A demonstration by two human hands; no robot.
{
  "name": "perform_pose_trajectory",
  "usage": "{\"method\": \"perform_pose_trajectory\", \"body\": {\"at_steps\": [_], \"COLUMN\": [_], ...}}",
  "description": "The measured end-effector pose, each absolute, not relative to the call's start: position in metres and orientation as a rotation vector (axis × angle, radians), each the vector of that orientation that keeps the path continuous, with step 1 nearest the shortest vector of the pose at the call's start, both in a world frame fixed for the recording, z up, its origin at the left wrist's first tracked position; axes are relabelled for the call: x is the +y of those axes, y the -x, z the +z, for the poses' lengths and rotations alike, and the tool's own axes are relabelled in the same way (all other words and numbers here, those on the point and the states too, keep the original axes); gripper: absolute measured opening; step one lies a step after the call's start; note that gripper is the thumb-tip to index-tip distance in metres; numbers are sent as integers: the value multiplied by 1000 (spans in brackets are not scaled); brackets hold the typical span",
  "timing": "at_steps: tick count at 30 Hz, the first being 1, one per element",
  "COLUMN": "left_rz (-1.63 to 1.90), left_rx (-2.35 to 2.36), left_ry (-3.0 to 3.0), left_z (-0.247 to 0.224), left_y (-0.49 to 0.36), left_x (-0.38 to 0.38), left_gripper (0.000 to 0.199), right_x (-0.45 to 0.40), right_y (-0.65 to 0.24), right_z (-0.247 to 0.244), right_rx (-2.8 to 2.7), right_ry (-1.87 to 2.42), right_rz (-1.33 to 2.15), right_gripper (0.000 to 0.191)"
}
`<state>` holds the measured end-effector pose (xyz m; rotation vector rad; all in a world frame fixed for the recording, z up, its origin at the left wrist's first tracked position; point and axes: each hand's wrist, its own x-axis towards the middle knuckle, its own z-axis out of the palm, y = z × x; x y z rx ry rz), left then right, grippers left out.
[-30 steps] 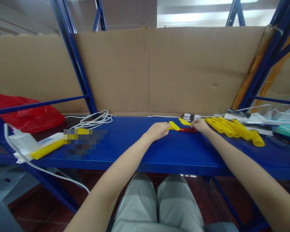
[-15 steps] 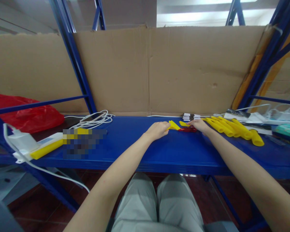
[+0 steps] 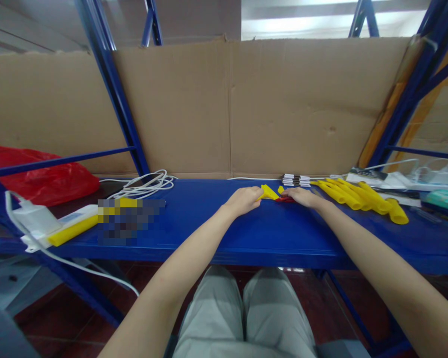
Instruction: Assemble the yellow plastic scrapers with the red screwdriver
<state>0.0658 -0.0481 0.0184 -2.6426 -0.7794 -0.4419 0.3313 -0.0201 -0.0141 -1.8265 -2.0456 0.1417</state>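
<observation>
On the blue tabletop, my left hand (image 3: pixel 246 200) is closed on a yellow, flat-looking piece (image 3: pixel 270 192) whose free end sticks out to the right. Its kind is not clear at this size. To the right, my right hand (image 3: pixel 300 195) lies flat with fingers stretched leftward over a shiny red item (image 3: pixel 284 199), which it mostly covers. By those fingertips shows a small bit of yellow material (image 3: pixel 280 189); I cannot tell whether it belongs to the same piece. Several yellow tubes (image 3: pixel 353 194) lie side by side just right of my right hand.
A stack of small white-and-dark packets (image 3: pixel 296 180) stands behind my right hand. At left are a coiled white cable (image 3: pixel 149 185), a power strip (image 3: pixel 72 219) and a red plastic bag (image 3: pixel 41 174). Cardboard (image 3: pixel 227 109) walls the back; blue posts (image 3: pixel 112 89) flank the table (image 3: pixel 194 223).
My right hand has slid slightly left and flattened over the red item, covering more of it and of the small yellow bit. My left hand has stayed on the yellow piece.
</observation>
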Motion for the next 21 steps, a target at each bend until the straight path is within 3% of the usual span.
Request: {"method": "perform_pose_trajectory", "body": {"at_steps": [12, 21], "left_rz": [-443, -456], "left_rx": [-792, -764], "left_ry": [2632, 2648], "left_z": [19, 17], "left_y": [-67, -65], "left_x": [-50, -47], "left_gripper": [18, 21], "right_x": [-26, -32], "right_y": [-329, -320], "right_z": [-9, -2], "right_rx": [-2048, -2068], "right_ry": [1971, 2004], "right_rz": [133, 18], "right_gripper": [45, 42]}}
